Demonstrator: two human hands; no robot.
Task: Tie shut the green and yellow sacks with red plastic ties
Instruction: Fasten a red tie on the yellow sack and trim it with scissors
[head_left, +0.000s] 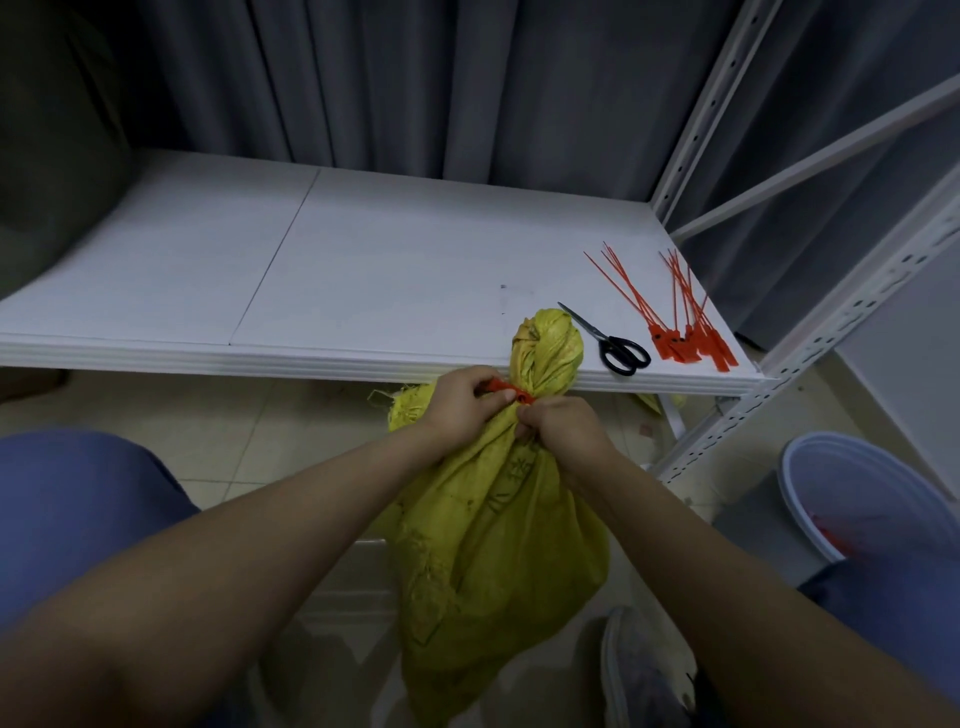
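Woven yellow sack (493, 545) fills center frame; my left hand (462, 410) and right hand (563, 434) pinch its red tie (511, 391) closed, scissors (613, 345) upper right.

Rough woven yellow sack (498, 545), matt white shelf (363, 270), glossy plastic ties (685, 332).

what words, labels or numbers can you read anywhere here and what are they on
Nothing can be read for certain.
yellow sack: dark printed characters on its side, creased and too blurred to read.
red plastic ties on the white shelf: tag ends show small dark marks, too small to read.
scissors: no visible marking.
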